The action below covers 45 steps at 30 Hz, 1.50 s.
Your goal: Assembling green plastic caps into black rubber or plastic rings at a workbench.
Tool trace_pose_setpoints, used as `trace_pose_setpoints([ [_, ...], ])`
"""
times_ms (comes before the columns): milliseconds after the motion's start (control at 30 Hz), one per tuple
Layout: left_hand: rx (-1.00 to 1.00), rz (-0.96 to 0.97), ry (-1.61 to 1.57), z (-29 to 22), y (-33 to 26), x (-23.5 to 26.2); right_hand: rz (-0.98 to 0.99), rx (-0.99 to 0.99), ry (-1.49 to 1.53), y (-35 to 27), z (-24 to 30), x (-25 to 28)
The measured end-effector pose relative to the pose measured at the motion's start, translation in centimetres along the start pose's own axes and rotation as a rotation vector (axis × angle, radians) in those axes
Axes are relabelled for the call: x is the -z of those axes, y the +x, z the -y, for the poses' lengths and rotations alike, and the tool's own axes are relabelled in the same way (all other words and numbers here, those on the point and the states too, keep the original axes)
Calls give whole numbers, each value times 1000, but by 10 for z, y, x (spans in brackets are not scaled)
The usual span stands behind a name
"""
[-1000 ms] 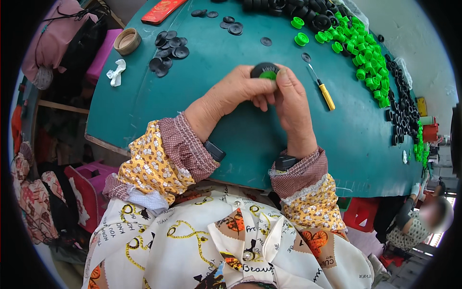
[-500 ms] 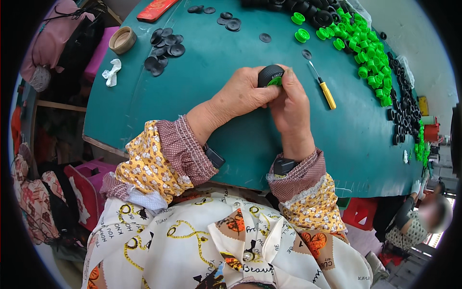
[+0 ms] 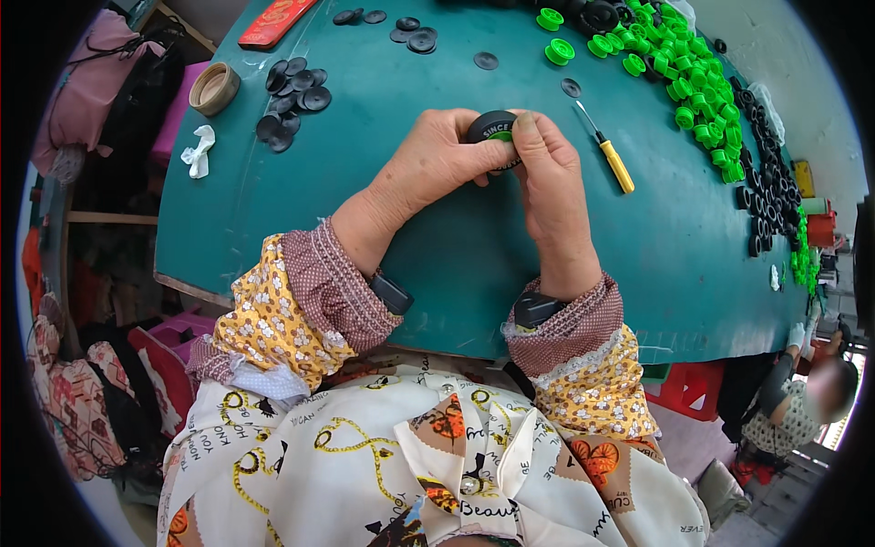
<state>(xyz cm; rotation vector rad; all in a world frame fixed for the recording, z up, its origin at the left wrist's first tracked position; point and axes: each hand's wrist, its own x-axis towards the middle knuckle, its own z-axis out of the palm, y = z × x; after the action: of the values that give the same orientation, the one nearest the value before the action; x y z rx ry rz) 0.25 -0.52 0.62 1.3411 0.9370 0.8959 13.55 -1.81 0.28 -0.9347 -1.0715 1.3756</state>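
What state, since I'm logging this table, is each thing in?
Left hand, closed on the wheel
Right hand, closed on it too
Wheel, held in both hands, green centre inside black ring
Screwdriver, lying loose on the table
Green hubs, mostly heaped, a few apart
Black rings, loosely piled
Black discs, scattered, some overlapping
White scrap, crumpled

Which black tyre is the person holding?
The tyre gripped between the left hand and right hand, with bright green showing inside; the other black tyres lie out on the table.
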Motion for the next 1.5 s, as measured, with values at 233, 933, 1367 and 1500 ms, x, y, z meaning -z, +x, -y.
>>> trace_pose_setpoints([
  [233, -34, -91, -225, 8, -1, 6, -56, -54, 122, -1, -6, -7],
  [933, -33, 50, -195, 8, -2, -2, 67, -144, 260, -3, -6, -5],
  [1367, -82, 23, -175, 0, -3, -8, 66, -149, 291, -1, -6, 0],
  [1500, 14, -67, -21, -2, -4, -5, -1, -82, 223, -3, -10, -6],
])
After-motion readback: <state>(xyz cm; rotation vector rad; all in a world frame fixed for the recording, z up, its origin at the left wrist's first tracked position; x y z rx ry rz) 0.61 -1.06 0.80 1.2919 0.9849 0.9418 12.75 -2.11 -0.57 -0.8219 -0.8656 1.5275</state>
